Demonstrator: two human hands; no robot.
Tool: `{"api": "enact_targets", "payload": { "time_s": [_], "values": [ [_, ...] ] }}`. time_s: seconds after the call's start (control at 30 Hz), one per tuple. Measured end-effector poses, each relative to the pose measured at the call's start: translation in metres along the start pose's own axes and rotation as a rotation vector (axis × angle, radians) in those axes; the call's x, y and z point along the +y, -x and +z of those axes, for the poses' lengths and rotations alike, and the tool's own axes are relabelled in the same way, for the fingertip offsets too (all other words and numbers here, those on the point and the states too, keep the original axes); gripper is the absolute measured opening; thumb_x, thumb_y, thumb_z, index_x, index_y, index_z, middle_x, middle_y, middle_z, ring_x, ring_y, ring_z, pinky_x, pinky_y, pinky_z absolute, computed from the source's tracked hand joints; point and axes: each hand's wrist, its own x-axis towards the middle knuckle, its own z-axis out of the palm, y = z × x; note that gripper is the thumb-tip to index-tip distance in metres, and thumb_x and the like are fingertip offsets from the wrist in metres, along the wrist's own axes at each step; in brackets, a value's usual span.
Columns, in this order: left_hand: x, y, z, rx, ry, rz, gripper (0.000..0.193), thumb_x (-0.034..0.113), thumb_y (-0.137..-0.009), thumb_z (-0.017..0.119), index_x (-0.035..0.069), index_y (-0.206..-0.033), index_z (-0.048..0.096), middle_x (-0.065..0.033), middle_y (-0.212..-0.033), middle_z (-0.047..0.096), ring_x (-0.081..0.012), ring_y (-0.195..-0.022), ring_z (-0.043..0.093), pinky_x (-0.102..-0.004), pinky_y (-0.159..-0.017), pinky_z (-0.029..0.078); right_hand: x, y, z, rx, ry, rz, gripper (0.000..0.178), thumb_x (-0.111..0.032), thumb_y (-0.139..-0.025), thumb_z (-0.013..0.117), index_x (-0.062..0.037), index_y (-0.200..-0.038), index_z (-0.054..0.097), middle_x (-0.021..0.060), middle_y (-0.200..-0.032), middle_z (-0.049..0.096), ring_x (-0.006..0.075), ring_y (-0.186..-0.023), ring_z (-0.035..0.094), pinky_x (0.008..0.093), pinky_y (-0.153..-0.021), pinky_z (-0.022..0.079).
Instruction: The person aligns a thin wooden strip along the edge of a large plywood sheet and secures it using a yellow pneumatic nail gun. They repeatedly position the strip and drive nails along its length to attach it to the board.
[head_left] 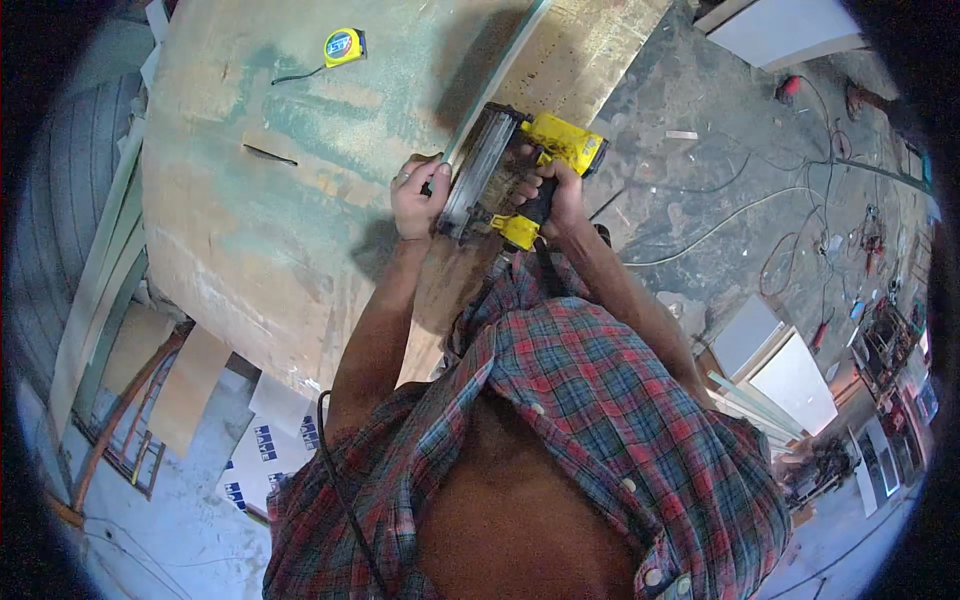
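My right hand [558, 193] is wrapped round the black grip of a yellow and black nail gun [568, 138]. The gun's long grey magazine [482, 168] lies over the edge of a large wooden board. Along that board runs a thin pale-green strip [506, 62], standing up from its surface. My left hand [418, 197] is closed on the near end of this strip, thumb and fingers bent, right beside the magazine. Part of the strip is hidden behind the gun, and the gun's nose contact cannot be made out.
On the board [300, 220] lie a yellow tape measure [344, 46] and a thin dark stick-like piece [270, 154]. Cables and a pale hose [720, 232] trail over the floor at right. Sheet offcuts [795, 380] lean at lower right; long strips [112, 265] stand at left.
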Motion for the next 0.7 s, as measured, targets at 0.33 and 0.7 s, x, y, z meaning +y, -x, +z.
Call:
{"api": "enact_targets", "payload": {
  "time_s": [0.33, 0.7],
  "values": [
    [0.007, 0.001, -0.001, -0.014, 0.004, -0.069, 0.014, 0.011, -0.09, 0.071, 0.001, -0.097, 0.074, -0.0096, -0.077, 0.063, -0.0204, -0.071, 0.06, -0.0321, -0.068, 0.049, -0.024, -0.007, 0.016, 0.092, 0.003, -0.099, 0.011, -0.016, -0.083, 0.054, -0.0059, -0.088, 0.054, 0.0037, -0.068, 0.05, 0.0183, -0.058, 0.05, 0.0373, -0.059, 0.049],
    [0.009, 0.005, 0.0, -0.057, -0.09, -0.07, 0.015, 0.016, -0.094, 0.068, 0.001, -0.095, 0.072, -0.0088, -0.078, 0.059, -0.0224, -0.072, 0.058, -0.0348, -0.067, 0.047, -0.036, -0.011, 0.021, 0.019, -0.038, -0.056, 0.032, -0.015, -0.086, 0.051, -0.007, -0.115, 0.059, -0.0007, -0.067, 0.045, 0.0151, -0.058, 0.046, 0.034, -0.059, 0.046]
  ]
}}
